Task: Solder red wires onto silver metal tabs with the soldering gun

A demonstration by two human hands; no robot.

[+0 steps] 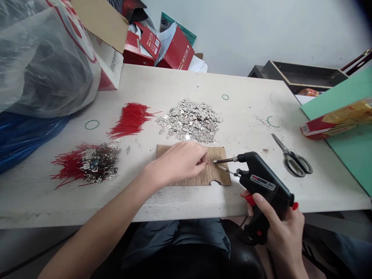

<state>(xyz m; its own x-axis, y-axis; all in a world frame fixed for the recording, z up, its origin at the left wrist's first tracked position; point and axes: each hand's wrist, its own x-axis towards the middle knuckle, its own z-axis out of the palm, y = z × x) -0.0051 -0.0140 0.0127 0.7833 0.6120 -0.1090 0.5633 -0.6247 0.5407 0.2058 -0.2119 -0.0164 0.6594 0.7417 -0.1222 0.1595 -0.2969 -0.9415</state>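
My right hand is wrapped round the grip of a black soldering gun, with a finger at its red trigger. The gun's metal tip and solder feed tube point left and meet over a piece of cardboard. My left hand rests on that cardboard, fingers pinched round the end of a thin red wire, close to the tip. Most of the wire is hidden by the fingers. Behind the cardboard lies a pile of small silver metal tabs. A bundle of red wires lies left of it.
Red wires with metal tabs on their ends are heaped at the left. Scissors lie at the right, near a red and yellow packet. A plastic bag and red boxes stand at the back left.
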